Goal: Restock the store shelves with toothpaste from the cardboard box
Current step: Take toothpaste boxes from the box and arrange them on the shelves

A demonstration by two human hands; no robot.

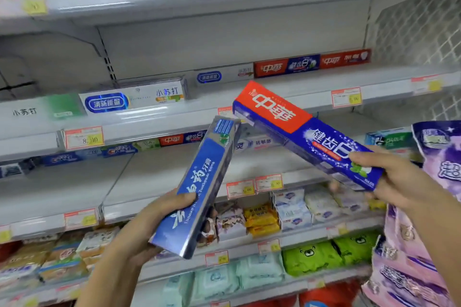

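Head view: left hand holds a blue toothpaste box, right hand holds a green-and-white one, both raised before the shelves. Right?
No. In the head view the right hand holds a red-and-blue toothpaste box, not green-and-white. The left hand does hold the blue box.

Boxes [132, 97] on shelf [174, 113] — packets [260, 219], seemingly, below.

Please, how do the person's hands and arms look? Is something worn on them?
The left hand and the right hand are bare: no gloves, rings or watch show. The left forearm and right forearm are bare too; no sleeve is in view.
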